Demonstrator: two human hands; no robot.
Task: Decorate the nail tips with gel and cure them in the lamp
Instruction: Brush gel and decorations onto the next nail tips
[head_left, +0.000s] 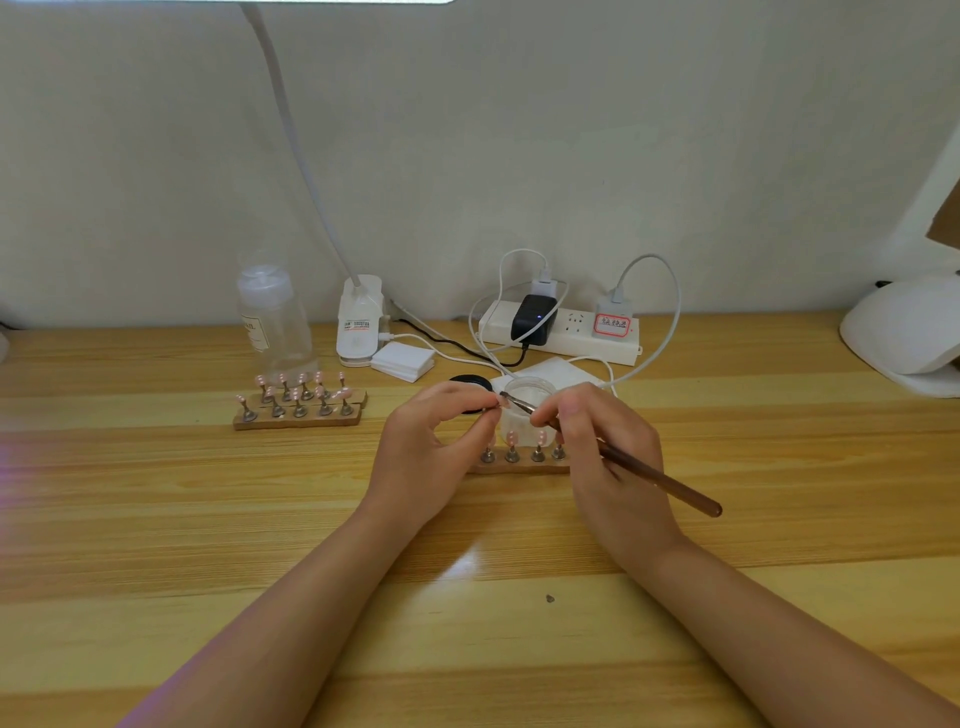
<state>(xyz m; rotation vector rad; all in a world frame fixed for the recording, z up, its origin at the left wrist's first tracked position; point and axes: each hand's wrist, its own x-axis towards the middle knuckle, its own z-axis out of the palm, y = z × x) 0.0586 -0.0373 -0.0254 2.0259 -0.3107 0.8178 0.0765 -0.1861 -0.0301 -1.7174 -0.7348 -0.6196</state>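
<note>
nearest the camera, two bare forearms reach up over the wooden table (156, 493) to the hands. the left hand (431, 457) pinches a small stand with one nail tip (503, 399) between thumb and fingertips, lifted just in front of the clear jar (524, 400). the right hand (597, 441) grips a brush (660, 480) like a pen, its bristle end touching or just at the tip; which, i cannot tell.

the tip looks tiny, light, thin and smooth, likely to flex or pop off its stand under pressure, so the stem below is the safer place to hold, as the left hand does. wet gel would smear, so its top face should stay untouched.

between and just beyond the hands sits a holder strip (519, 462) with four more tips on pegs. beyond the left hand, further left, two filled holders (298, 408) stand together. a black lid (470, 384) lies behind the left hand. the white curing lamp (904, 332) sits well apart, far right of the right hand.
</note>
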